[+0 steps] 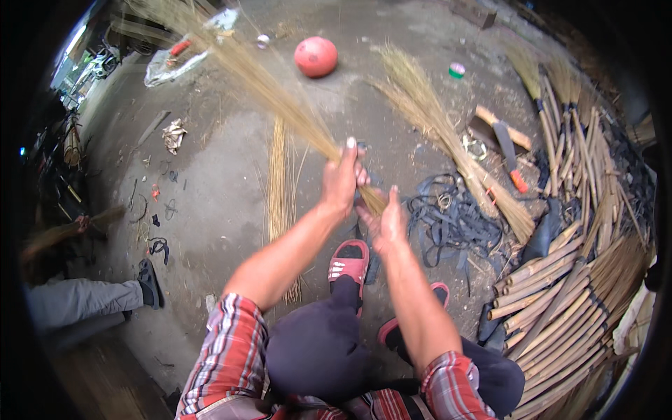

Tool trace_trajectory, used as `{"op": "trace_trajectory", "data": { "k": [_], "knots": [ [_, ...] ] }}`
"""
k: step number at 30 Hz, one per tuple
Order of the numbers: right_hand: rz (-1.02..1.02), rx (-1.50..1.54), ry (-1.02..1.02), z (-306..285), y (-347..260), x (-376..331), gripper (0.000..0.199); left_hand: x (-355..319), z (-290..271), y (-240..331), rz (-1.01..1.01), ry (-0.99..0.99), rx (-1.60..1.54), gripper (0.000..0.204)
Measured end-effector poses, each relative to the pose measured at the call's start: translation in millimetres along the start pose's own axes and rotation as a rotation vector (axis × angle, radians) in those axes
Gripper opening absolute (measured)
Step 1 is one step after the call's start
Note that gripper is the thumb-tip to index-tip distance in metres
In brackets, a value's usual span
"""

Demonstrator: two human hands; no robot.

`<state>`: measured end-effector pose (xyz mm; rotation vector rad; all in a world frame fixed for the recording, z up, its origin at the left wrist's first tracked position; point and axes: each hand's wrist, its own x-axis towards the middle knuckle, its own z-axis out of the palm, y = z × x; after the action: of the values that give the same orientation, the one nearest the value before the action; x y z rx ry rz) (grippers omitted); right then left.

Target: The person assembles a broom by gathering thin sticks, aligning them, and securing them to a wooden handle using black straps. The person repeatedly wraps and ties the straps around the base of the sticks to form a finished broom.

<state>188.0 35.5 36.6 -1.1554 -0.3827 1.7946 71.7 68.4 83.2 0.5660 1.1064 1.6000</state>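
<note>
A long bundle of dry broom grass (280, 98) slants from the upper left down to my hands, its feathery top blurred. Around its lower stalks my left hand (340, 183) is closed, thumb pointing up along them. My right hand (385, 227) loosely cups the short butt end, thumb apart on one side and fingers on the other. Below the bundle, another sheaf of straight stalks (278, 182) lies on the floor, left of my pink sandal (348, 264). Black rubber strips (448, 217) lie tangled to the right of my right hand.
Loose broom grass (427, 115), a knife with an orange handle (507, 150) and a pink ball (316, 57) lie ahead. Stacked bamboo-handled brooms (553, 301) crowd the right side. Another person's leg (91, 302) reaches in from the left. A plastic bag (175, 66) lies far left.
</note>
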Motion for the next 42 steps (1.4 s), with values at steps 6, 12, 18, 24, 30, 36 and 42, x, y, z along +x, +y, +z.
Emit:
{"op": "trace_trajectory", "data": {
  "k": [6,12,18,24,30,36,42],
  "knots": [
    [-0.712,-1.022,-0.333,-37.8,-18.3,110.9,0.062,125.8,7.3,-57.7,0.008,-0.022,0.335,0.049],
    [-0.236,-1.112,-0.087,-45.8,-3.5,160.8,0.037,138.7,10.0,-121.9,-0.377,-0.200,0.417,0.047],
    [-0.130,-1.073,0.183,-82.1,-3.8,225.9,0.037,257.9,-19.6,-160.0,-0.161,-0.108,0.709,0.054],
    [-0.142,-1.116,0.336,-109.3,22.8,259.2,0.035,401.9,-87.9,-162.5,0.299,-0.091,1.453,0.036],
    [-0.209,-1.067,0.368,-114.9,27.3,263.1,0.032,470.7,-96.7,-159.1,0.316,-0.167,1.888,0.058],
    [-0.193,-1.036,0.359,-117.5,28.9,264.5,0.031,469.0,-82.7,-156.7,0.264,-0.048,1.905,0.037],
    [-0.321,-1.024,0.306,-119.2,31.1,263.5,0.028,434.9,-108.0,-143.8,-0.080,0.237,1.642,0.057]
  ]
}}
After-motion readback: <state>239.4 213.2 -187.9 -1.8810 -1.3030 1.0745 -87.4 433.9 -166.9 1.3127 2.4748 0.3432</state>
